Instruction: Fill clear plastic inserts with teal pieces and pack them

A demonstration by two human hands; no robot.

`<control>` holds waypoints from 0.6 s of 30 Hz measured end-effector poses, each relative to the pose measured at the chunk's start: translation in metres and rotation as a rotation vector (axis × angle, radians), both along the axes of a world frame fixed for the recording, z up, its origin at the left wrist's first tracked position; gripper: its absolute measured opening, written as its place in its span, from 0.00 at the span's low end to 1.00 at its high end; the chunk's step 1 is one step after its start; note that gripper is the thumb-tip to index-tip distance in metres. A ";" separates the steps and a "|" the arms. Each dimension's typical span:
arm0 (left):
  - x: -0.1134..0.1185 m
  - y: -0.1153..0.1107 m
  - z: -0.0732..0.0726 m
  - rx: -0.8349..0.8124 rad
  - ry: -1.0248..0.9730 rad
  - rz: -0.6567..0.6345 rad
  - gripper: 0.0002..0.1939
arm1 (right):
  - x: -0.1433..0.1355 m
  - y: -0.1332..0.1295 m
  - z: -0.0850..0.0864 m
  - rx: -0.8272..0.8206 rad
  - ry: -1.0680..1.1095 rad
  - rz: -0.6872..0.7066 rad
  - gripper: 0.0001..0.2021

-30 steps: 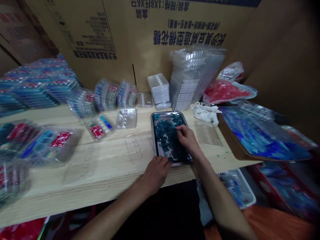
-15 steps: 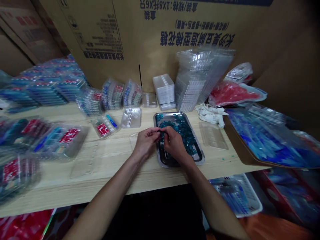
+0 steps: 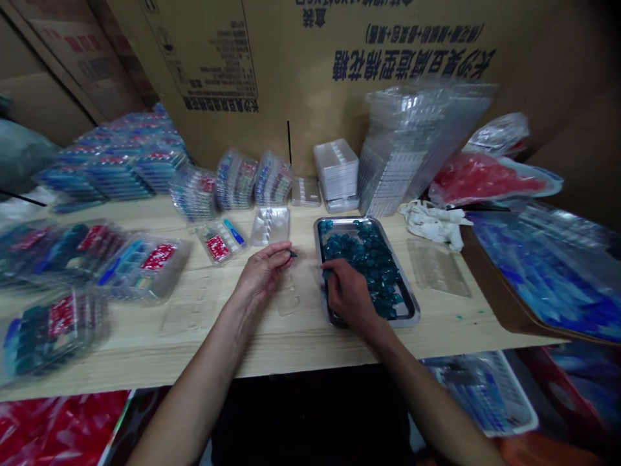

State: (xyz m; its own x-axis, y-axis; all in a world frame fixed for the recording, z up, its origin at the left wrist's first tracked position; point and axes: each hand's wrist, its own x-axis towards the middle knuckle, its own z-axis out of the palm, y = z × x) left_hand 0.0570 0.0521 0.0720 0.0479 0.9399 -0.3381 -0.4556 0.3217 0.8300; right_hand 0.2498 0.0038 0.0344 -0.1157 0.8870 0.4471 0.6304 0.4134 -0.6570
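Observation:
My left hand (image 3: 264,270) is closed in a pinch on a small dark green piece (image 3: 292,254), to the left of the metal tray. Below its fingers, a clear plastic case (image 3: 290,301) lies on the table. My right hand (image 3: 348,292) hangs over the tray's left side, thumb and fingers pinched together. A bit of dark teal shows at its fingertips, too blurred to name. Many shiny dark teal pieces (image 3: 373,259) fill much of the metal tray (image 3: 410,310).
Filled clear cases stand in rows (image 3: 235,181) at the back and left (image 3: 140,265). Stacked empty clear trays (image 3: 336,171), white gloves (image 3: 431,223) and a clear lid (image 3: 439,268) surround the metal tray. To the right is a carton of blue packets (image 3: 538,272); a cardboard box (image 3: 301,84) stands behind.
My hands, together over the tray's left edge before, are now apart. The left has moved left with a small dark green piece in its pinch. The whole view has shifted slightly.

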 end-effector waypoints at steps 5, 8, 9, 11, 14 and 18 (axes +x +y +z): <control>-0.022 -0.007 0.002 -0.005 -0.032 -0.020 0.14 | -0.025 0.000 -0.019 -0.026 0.002 0.052 0.15; -0.023 -0.011 -0.003 0.017 -0.020 0.025 0.14 | -0.026 0.009 -0.018 -0.034 0.057 0.018 0.13; -0.022 -0.012 -0.004 0.024 -0.016 0.037 0.15 | -0.025 0.011 -0.017 -0.041 0.076 0.020 0.12; -0.019 -0.015 -0.006 0.031 -0.016 0.036 0.16 | -0.023 0.011 -0.012 -0.074 0.132 0.037 0.12; -0.015 -0.020 -0.008 0.011 -0.051 0.019 0.12 | -0.027 0.005 -0.004 -0.115 0.210 0.107 0.15; -0.011 -0.027 -0.008 -0.025 -0.106 0.013 0.08 | -0.039 -0.005 0.007 -0.046 0.175 0.196 0.25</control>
State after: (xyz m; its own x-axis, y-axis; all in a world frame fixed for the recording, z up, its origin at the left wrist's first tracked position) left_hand 0.0462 0.0255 0.0644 0.0723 0.9320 -0.3553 -0.5448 0.3353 0.7686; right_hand 0.2107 -0.0016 0.0413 -0.2115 0.8752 0.4352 0.4166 0.4835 -0.7699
